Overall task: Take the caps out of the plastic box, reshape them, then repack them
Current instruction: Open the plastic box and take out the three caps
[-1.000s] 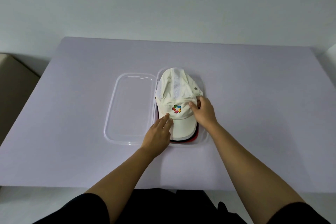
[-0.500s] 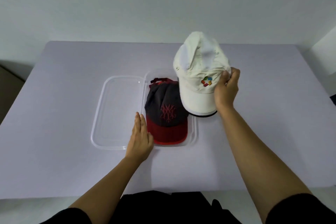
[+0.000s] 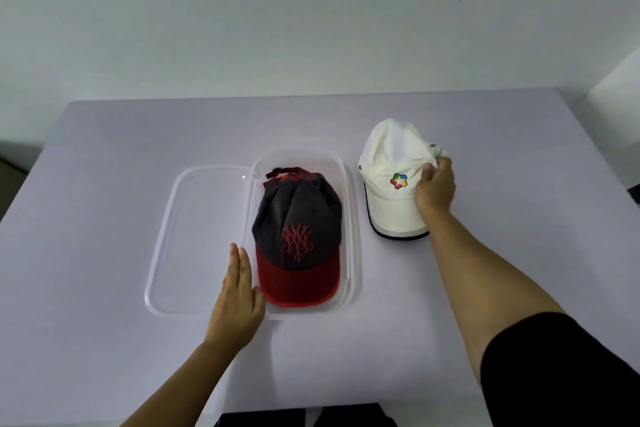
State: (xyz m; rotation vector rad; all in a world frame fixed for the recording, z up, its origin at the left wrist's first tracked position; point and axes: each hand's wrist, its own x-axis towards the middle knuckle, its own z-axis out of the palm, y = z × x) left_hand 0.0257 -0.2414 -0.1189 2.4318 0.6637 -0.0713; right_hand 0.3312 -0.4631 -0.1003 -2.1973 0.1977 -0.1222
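Note:
A clear plastic box (image 3: 351,218) sits mid-table with a dark grey cap with a red brim (image 3: 298,236) lying inside it. The box's clear lid (image 3: 201,239) lies flat against its left side. A white cap with a coloured logo (image 3: 391,177) rests on the table right of the box. My right hand (image 3: 434,187) grips that cap's right side at the crown. My left hand (image 3: 237,298) lies flat, fingers together, on the box's front left edge beside the red brim.
The table (image 3: 104,184) is covered in pale lilac and backs onto a plain wall. A dark gap drops off past the left edge, and a white surface (image 3: 616,80) stands at the far right.
My right hand carried the white cap out of the box, right and down onto the table. The dark cap beneath is uncovered. My left hand stays at the box's edge.

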